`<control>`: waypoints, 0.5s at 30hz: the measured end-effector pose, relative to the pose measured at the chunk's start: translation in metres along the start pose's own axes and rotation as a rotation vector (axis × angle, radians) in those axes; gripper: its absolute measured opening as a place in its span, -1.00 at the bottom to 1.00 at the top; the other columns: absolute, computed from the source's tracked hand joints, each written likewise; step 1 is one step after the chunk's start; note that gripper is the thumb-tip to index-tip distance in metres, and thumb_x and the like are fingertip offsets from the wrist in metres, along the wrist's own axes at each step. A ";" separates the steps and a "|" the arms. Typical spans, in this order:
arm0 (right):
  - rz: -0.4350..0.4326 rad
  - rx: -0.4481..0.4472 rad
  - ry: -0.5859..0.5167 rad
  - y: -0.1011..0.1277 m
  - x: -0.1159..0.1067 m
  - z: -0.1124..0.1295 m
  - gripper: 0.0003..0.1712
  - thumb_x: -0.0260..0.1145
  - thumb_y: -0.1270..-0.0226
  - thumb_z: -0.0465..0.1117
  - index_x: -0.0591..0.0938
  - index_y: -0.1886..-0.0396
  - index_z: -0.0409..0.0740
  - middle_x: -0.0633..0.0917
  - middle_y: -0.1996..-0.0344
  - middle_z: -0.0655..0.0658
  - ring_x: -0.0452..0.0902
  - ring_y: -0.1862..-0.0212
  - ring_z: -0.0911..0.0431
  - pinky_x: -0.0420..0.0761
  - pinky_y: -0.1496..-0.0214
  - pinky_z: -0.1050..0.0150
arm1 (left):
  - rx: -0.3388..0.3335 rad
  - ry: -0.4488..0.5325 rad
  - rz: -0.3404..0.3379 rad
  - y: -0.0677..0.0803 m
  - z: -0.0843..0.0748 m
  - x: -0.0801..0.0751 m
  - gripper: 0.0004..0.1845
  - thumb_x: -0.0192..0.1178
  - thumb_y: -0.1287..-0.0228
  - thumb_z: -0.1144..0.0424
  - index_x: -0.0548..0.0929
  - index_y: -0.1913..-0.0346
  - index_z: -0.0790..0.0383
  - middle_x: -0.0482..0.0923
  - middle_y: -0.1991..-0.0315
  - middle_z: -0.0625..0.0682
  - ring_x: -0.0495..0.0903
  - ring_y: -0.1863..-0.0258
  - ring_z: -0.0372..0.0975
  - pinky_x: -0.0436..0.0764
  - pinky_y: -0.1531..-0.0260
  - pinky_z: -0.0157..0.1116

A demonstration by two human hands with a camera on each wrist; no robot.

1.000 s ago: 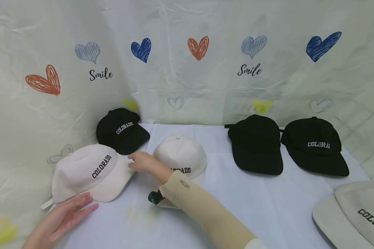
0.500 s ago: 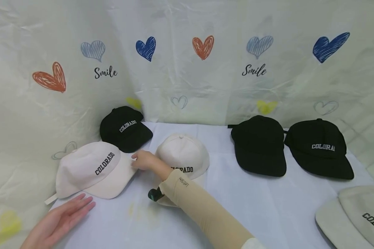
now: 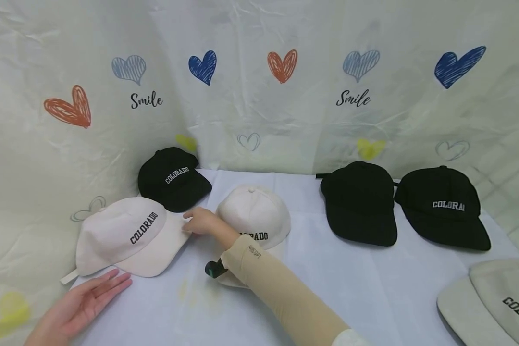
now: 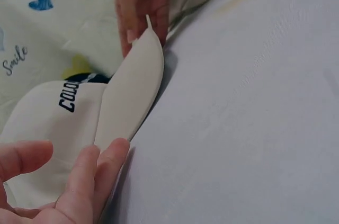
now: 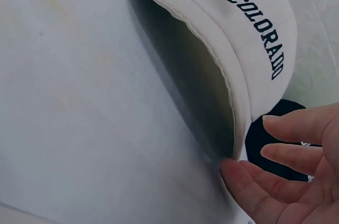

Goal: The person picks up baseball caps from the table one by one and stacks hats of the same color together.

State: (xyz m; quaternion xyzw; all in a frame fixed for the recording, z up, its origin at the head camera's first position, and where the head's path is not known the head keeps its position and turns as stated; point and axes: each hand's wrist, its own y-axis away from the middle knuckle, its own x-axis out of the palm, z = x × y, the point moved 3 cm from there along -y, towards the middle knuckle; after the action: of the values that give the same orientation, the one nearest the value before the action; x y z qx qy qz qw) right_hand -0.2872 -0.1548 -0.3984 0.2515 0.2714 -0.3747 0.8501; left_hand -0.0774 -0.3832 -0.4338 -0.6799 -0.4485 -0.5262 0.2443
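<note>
A white baseball cap (image 3: 121, 235) lettered COLORADO stands at the left, its brim pointing toward the lower right. My left hand (image 3: 84, 302) lies along the near side of this cap with its fingers straight and its palm turned up a little; its fingertips (image 4: 119, 147) are at the brim's near edge. My right hand (image 3: 203, 222) is at the far corner of the same brim. A fingertip (image 5: 230, 171) touches the brim there, while the other fingers are spread apart and grip nothing. The right forearm crosses over a second white cap (image 3: 255, 209), hiding part of its brim and lettering.
A black cap (image 3: 173, 180) stands behind the left white cap. Two more black caps, one plain (image 3: 359, 204) and one lettered (image 3: 443, 209), stand at the back right. Another white cap (image 3: 493, 298) is cut off at the right edge. A heart-patterned curtain (image 3: 242, 105) hangs behind the white-covered table (image 3: 350, 283).
The head view has shifted slightly, so the caps appear a little further right. My left fingers have straightened and drawn closer together. The right hand stays at the brim corner.
</note>
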 end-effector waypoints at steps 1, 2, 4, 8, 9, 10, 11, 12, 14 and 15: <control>0.002 0.006 -0.019 0.000 0.000 0.000 -0.50 0.33 -0.45 -0.20 0.60 -0.35 -0.15 0.74 0.25 -0.09 0.57 0.44 0.20 0.50 0.30 0.42 | 0.000 -0.009 0.006 0.000 -0.001 0.000 -0.37 -0.55 -0.70 0.26 0.58 -0.17 0.54 0.50 -0.23 0.45 0.47 -0.32 0.19 0.17 -0.44 -0.19; 0.004 0.012 -0.037 0.000 -0.001 -0.001 -0.50 0.34 -0.45 -0.20 0.60 -0.35 -0.16 0.72 0.34 -0.09 0.57 0.44 0.19 0.48 0.31 0.41 | -0.001 -0.013 0.009 0.000 -0.002 -0.001 -0.37 -0.55 -0.70 0.27 0.58 -0.18 0.54 0.49 -0.24 0.45 0.46 -0.32 0.19 0.17 -0.44 -0.19; 0.004 0.026 -0.076 -0.001 -0.001 -0.002 -0.50 0.35 -0.44 -0.21 0.60 -0.34 -0.17 0.67 0.50 -0.08 0.58 0.45 0.17 0.48 0.33 0.40 | 0.000 -0.016 -0.003 0.000 -0.004 -0.002 -0.39 -0.53 -0.71 0.27 0.58 -0.17 0.54 0.50 -0.23 0.45 0.47 -0.32 0.20 0.18 -0.44 -0.18; -0.002 0.033 -0.148 -0.002 -0.001 -0.004 -0.49 0.37 -0.41 -0.26 0.60 -0.33 -0.22 0.61 0.58 -0.05 0.56 0.49 0.16 0.48 0.38 0.40 | 0.011 -0.046 -0.026 0.000 -0.006 -0.004 -0.40 -0.51 -0.71 0.29 0.59 -0.17 0.53 0.51 -0.22 0.44 0.49 -0.31 0.18 0.20 -0.44 -0.19; -0.002 0.032 -0.171 -0.003 -0.001 -0.005 -0.49 0.38 -0.40 -0.28 0.60 -0.32 -0.24 0.61 0.58 -0.05 0.55 0.50 0.16 0.49 0.39 0.41 | 0.014 -0.050 -0.033 0.000 -0.006 -0.004 -0.40 -0.51 -0.71 0.29 0.59 -0.16 0.53 0.52 -0.22 0.43 0.49 -0.30 0.18 0.20 -0.44 -0.19; -0.003 0.032 -0.196 -0.003 0.000 -0.005 -0.48 0.39 -0.39 -0.30 0.59 -0.32 -0.27 0.62 0.57 -0.06 0.54 0.50 0.17 0.50 0.39 0.41 | 0.019 -0.054 -0.038 0.000 -0.007 -0.004 -0.40 -0.51 -0.70 0.30 0.60 -0.16 0.53 0.52 -0.21 0.43 0.50 -0.30 0.18 0.21 -0.43 -0.18; -0.007 0.034 -0.227 -0.003 0.001 -0.006 -0.47 0.41 -0.37 -0.31 0.59 -0.32 -0.29 0.64 0.55 -0.06 0.54 0.51 0.18 0.52 0.39 0.42 | 0.020 -0.062 -0.042 0.000 -0.007 -0.004 -0.40 -0.51 -0.70 0.30 0.60 -0.16 0.52 0.52 -0.21 0.43 0.50 -0.29 0.18 0.21 -0.43 -0.18; -0.013 0.037 -0.266 -0.004 0.002 -0.006 -0.47 0.42 -0.36 -0.34 0.59 -0.31 -0.31 0.67 0.51 -0.07 0.57 0.50 0.17 0.55 0.38 0.43 | 0.023 -0.062 -0.058 0.001 -0.007 -0.004 -0.41 -0.49 -0.71 0.29 0.61 -0.14 0.52 0.53 -0.20 0.43 0.51 -0.28 0.18 0.22 -0.43 -0.18; -0.027 0.052 -0.360 -0.004 0.004 -0.007 -0.47 0.42 -0.34 -0.39 0.59 -0.29 -0.35 0.72 0.41 -0.12 0.62 0.47 0.15 0.63 0.33 0.42 | 0.027 -0.069 -0.064 0.001 -0.006 -0.005 -0.41 -0.49 -0.71 0.30 0.61 -0.14 0.51 0.54 -0.20 0.42 0.52 -0.28 0.18 0.22 -0.42 -0.17; -0.036 0.064 -0.408 -0.005 0.005 -0.008 -0.48 0.42 -0.33 -0.41 0.59 -0.28 -0.37 0.73 0.37 -0.14 0.65 0.45 0.13 0.67 0.31 0.40 | 0.030 -0.076 -0.070 0.001 -0.006 -0.005 -0.42 -0.49 -0.71 0.30 0.62 -0.14 0.50 0.54 -0.20 0.41 0.52 -0.28 0.17 0.22 -0.42 -0.17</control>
State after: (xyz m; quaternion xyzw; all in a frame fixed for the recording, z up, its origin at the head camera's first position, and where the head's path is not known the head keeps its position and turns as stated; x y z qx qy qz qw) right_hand -0.2906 -0.1553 -0.4088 0.1921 0.0860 -0.4416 0.8722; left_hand -0.0797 -0.3902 -0.4363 -0.6795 -0.4888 -0.5016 0.2186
